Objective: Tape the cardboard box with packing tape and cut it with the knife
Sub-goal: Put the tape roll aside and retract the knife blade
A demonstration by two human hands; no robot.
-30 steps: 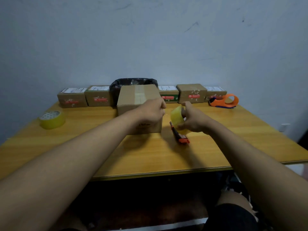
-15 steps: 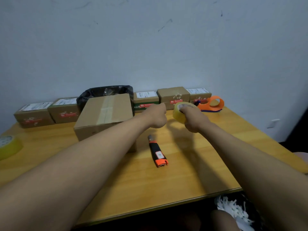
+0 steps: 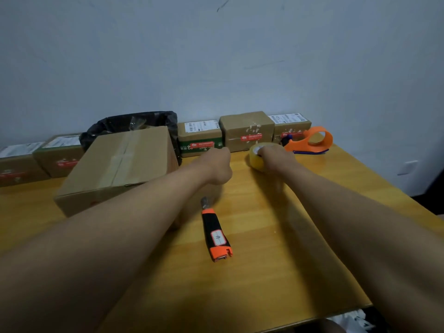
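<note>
R hand [image 3: 276, 157] fingers wrap the tape roll [image 3: 258, 157], far right on the surface; L hand [image 3: 217, 165] is curled shut, likely pinching the thin, sticky tape end, can't tell. Roll looks light & stiff: hold by core. Cardboard box [image 3: 120, 164] sits left, w/ knife [image 3: 215, 233] near.

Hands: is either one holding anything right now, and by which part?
The right hand grips the tape roll with fingers over its top and core. The left hand is a closed fist; whether it pinches the tape end cannot be told.
</note>
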